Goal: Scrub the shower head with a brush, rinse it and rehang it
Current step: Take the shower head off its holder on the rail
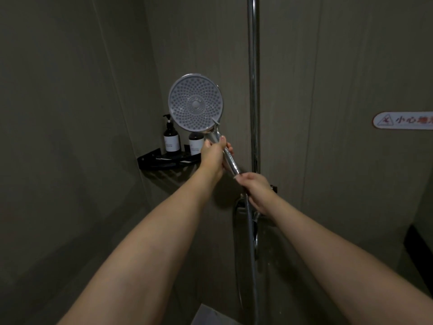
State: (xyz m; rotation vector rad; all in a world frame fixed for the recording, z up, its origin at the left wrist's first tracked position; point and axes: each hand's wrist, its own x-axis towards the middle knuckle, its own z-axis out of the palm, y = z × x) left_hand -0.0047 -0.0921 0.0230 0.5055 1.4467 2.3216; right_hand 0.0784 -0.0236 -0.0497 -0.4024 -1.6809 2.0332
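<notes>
Left hand (214,156) gripping shower head (195,103) handle, face toward camera, handle slanting down-right

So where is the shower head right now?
In the head view, the shower head is off the wall, held up at centre by the left hand and right hand, in front of the corner shelf, left of the chrome pole.

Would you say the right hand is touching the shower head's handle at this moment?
Touching: the head view shows the right hand gripping the lower end of the shower head handle.
</notes>
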